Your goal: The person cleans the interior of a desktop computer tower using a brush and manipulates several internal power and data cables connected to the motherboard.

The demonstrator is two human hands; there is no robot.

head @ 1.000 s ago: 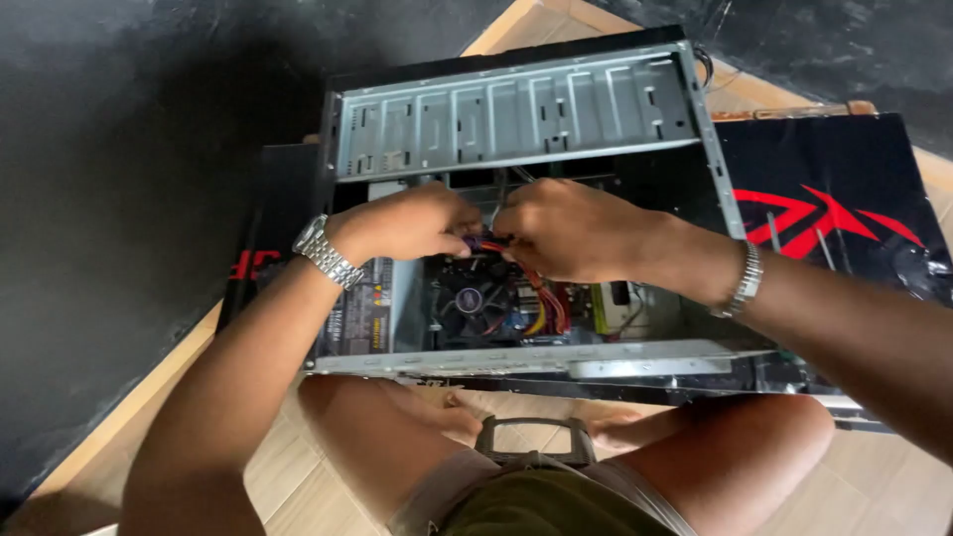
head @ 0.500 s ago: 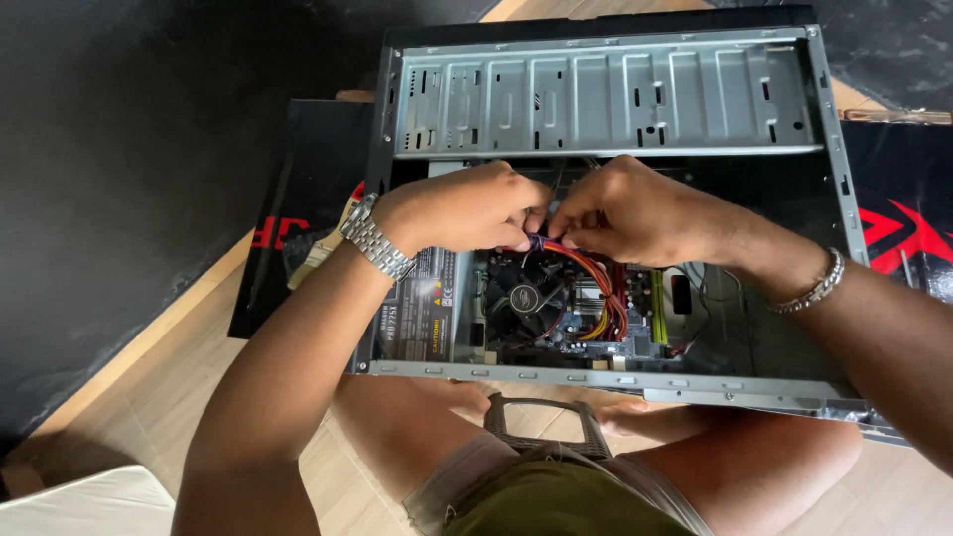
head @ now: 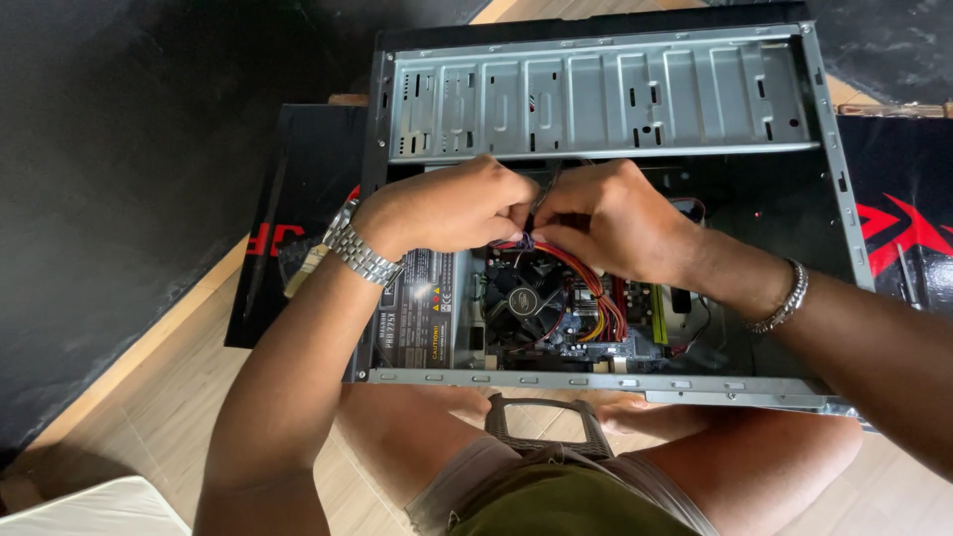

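Your left hand [head: 447, 206] and right hand [head: 606, 213] meet inside the open computer case [head: 596, 94], fingers pinched on a bundle of wires [head: 523, 241]. A hard tug could likely unseat a plug or snag wires on the fan [head: 523, 301] beneath.

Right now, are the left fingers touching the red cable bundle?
Touching. Head view: left hand and right hand fingers pinch the red cable bundle where it rises above the fan.

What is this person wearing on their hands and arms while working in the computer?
Both arms are bare, with no sleeves or gloves in view. The left hand has a silver metal link wristwatch on its wrist. The right hand has a slim silver bracelet on its wrist. No rings can be made out.
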